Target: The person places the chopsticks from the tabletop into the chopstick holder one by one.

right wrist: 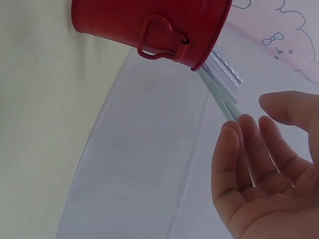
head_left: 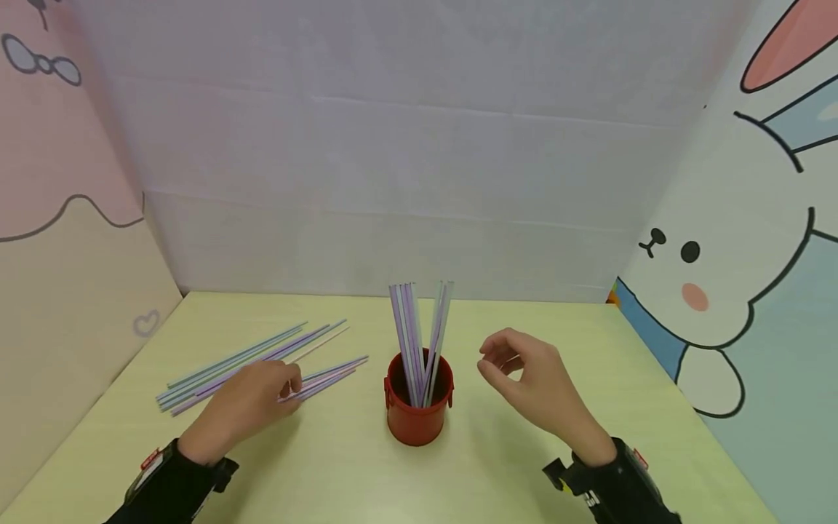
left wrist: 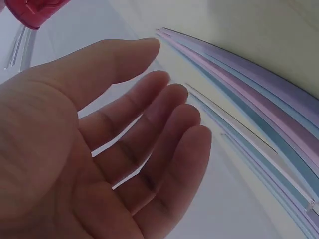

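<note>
My left hand (head_left: 254, 400) hovers over long, thin pastel sticks, possibly straws (head_left: 229, 367), with its fingers loosely bent. In the left wrist view nothing lies between the thumb and fingers of the left hand (left wrist: 124, 129), and the sticks (left wrist: 249, 92) pass beyond the fingertips. A small red bucket (head_left: 417, 426) holds several lilac, pale blue and pale green sticks (head_left: 407, 335) upright and slightly fanned. Right of it, my right hand (head_left: 533, 375) is raised with relaxed, curved fingers and holds nothing. The right wrist view shows the right hand (right wrist: 269, 169) apart from the bucket (right wrist: 149, 30).
Everything stands on a pale yellow table (head_left: 458, 480). A whitish sheet (head_left: 419, 160) closes off the back. Printed panels stand at the sides, with a rabbit drawing (head_left: 720, 218) on the right one. A wire handle (right wrist: 154, 40) hangs on the bucket's side.
</note>
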Demonstrator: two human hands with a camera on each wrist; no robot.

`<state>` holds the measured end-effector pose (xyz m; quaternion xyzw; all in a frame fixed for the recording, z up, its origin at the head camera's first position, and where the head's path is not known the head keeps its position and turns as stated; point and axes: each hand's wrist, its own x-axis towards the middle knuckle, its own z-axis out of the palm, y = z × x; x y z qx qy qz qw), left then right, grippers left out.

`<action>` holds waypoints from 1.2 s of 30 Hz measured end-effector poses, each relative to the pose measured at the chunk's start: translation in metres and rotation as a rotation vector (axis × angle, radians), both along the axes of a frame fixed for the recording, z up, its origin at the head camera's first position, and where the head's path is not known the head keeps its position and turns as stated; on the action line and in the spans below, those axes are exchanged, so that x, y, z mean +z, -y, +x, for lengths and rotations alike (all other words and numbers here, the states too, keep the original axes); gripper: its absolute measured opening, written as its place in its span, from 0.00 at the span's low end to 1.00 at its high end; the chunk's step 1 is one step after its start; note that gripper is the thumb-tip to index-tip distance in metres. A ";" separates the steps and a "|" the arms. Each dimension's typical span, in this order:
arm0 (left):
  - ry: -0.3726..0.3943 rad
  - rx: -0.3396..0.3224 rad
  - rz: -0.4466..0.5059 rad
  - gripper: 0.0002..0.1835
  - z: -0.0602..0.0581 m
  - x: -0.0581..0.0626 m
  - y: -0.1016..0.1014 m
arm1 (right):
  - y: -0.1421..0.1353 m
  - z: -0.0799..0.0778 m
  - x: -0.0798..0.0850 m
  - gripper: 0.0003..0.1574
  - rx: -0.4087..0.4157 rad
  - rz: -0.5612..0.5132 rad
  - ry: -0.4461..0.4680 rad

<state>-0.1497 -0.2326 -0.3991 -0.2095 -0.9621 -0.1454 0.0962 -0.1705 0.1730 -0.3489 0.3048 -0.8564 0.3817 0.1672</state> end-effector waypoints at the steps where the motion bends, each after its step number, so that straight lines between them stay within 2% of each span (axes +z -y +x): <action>1: 0.006 0.009 -0.014 0.12 0.003 -0.001 0.004 | -0.002 0.001 -0.001 0.13 0.000 0.003 0.001; 9: 0.055 0.071 -0.074 0.15 0.018 -0.014 0.027 | -0.019 0.001 -0.018 0.12 -0.011 0.008 0.025; 16: 0.163 0.106 -0.066 0.13 0.024 -0.020 0.037 | -0.032 0.001 -0.032 0.15 -0.043 0.021 0.027; 19: 0.189 0.102 -0.065 0.13 0.024 -0.021 0.038 | -0.034 0.000 -0.035 0.14 -0.041 0.021 0.030; 23: 0.184 0.066 -0.074 0.13 0.023 -0.020 0.039 | -0.035 0.000 -0.038 0.13 -0.024 0.025 0.030; 28: 0.166 0.001 -0.011 0.12 0.023 -0.009 0.041 | -0.034 0.001 -0.037 0.15 -0.037 0.019 0.030; 32: 0.123 -0.057 0.017 0.13 0.026 0.011 0.039 | -0.033 0.003 -0.033 0.16 -0.036 0.011 0.018; 36: 0.100 -0.065 0.044 0.13 0.033 0.034 0.029 | -0.030 0.007 -0.026 0.15 -0.006 0.013 -0.003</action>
